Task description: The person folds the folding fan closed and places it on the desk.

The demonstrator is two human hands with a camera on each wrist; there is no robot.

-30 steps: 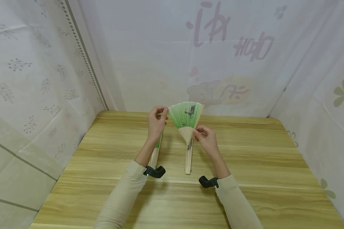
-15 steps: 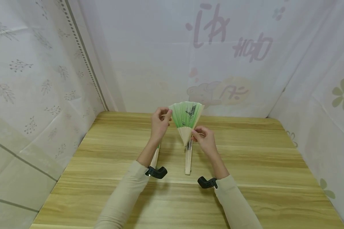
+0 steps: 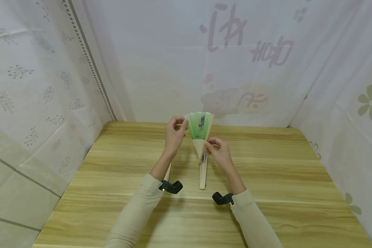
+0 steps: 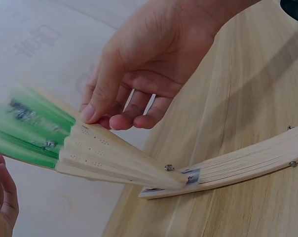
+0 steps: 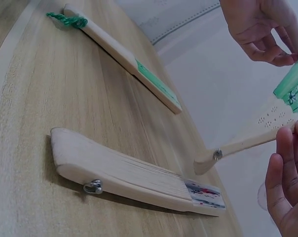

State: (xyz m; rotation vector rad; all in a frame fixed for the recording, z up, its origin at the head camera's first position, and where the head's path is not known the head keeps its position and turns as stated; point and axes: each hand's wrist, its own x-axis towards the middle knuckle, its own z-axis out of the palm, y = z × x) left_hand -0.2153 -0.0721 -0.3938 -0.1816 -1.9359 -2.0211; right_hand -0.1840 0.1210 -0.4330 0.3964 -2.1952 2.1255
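A green folding fan (image 3: 199, 127) with pale slatted ribs and a dark printed picture is partly spread, its pivot end pointing down towards me. My left hand (image 3: 175, 135) pinches the upper left edge of its leaf. On the other side my right hand (image 3: 219, 151) pinches the outer rib, thumb against fingers, as the left wrist view shows. Below the pivot lies a folded fan (image 5: 124, 173) with a metal loop and a multicoloured printed leaf. Another folded fan (image 5: 109, 44), green with a green tassel, lies to the left, partly behind my left forearm in the head view.
All this is on a wooden table (image 3: 266, 179), with printed cloth curtains (image 3: 161, 62) standing behind and at both sides. Black wrist cameras (image 3: 172, 187) sit on both cuffs.
The green fan has narrowed as its two edges came closer together. My left hand has shifted right and my right hand slightly left, both still holding it.
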